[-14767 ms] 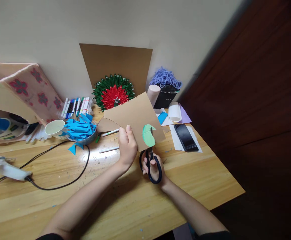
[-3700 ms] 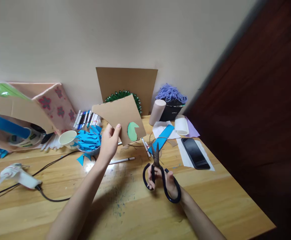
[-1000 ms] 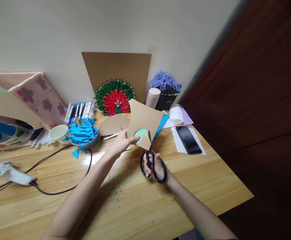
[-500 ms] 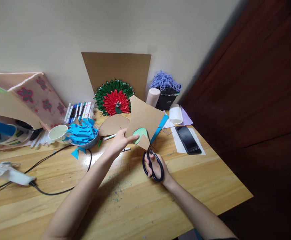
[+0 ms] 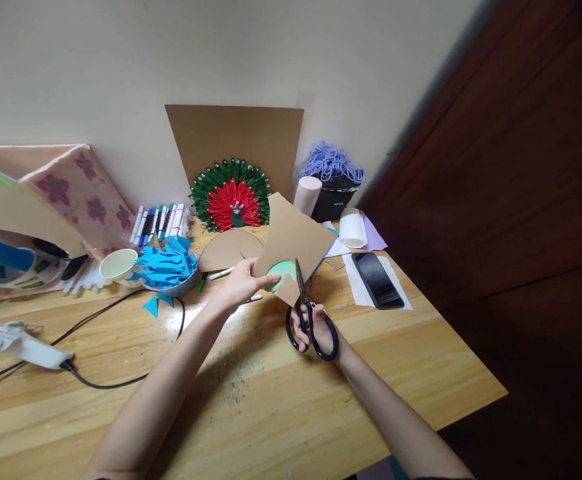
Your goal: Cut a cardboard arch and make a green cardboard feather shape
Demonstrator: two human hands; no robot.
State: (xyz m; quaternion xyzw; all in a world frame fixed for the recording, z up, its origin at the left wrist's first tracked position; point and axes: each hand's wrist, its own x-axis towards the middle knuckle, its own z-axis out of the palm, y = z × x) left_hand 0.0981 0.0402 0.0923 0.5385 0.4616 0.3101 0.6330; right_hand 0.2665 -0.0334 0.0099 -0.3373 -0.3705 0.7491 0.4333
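My left hand point(image 5: 245, 283) pinches a brown cardboard piece point(image 5: 295, 230) at its lower left edge, with the thumb on a green paper shape point(image 5: 283, 272) lying on the cardboard. The fingers of my right hand point(image 5: 321, 328) are through the dark handles of a pair of scissors point(image 5: 301, 287). The scissors' blades point up, with the cardboard's lower edge between or against them; the exact cut is too small to tell. Behind my left hand lies a rounded cardboard piece point(image 5: 231, 250).
A bowl of blue paper pieces point(image 5: 168, 267), a paper cup point(image 5: 119, 265) and markers point(image 5: 158, 223) stand left. A glue gun point(image 5: 21, 345) with a black cable lies front left. A phone point(image 5: 377, 280) rests right. A red and green decoration point(image 5: 235, 200) leans behind.
The cardboard has turned a little and shifted right in my left hand. The scissors' handles have spread wider, and my right hand has moved slightly right.
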